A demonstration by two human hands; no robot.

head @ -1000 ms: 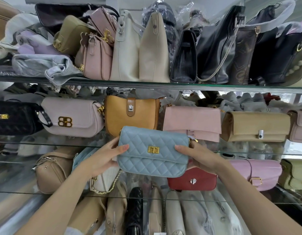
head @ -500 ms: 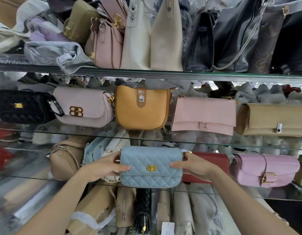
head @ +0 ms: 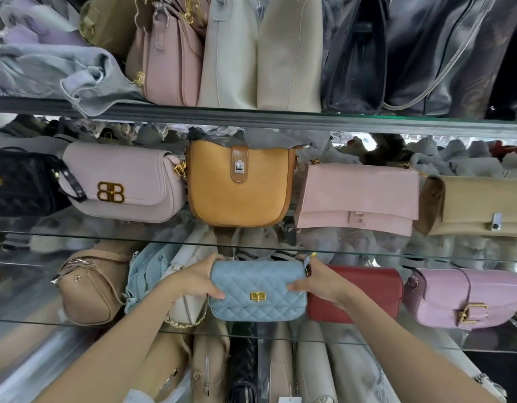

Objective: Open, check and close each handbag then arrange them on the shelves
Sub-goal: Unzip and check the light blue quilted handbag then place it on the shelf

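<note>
Blue quilted leather fills the middle of the lower glass shelf (head: 426, 341), where a person sets a small blue bag (head: 257, 290) into a gap in the row. From the left, a tan bag (head: 88, 289) lies on its side, then a pale blue bag (head: 144, 274) and a cream bag with a chain (head: 190, 306) sit partly hidden behind the left hand (head: 193, 282), whose fingers wrap the blue bag's left end with the thumb across its front. The right hand (head: 318, 283) clasps the other end the same way, in front of a red bag (head: 367, 292); a pink bag (head: 466, 298) stands farther right. The gold clasp (head: 257, 296) looks fastened and faces out. Doing this well likely means lowering the bag level until its base rests fully on the glass, squaring the front with its neighbours, easing it back without shoving the cream bag or snagging its chain, and letting go only once it stands by itself
</note>
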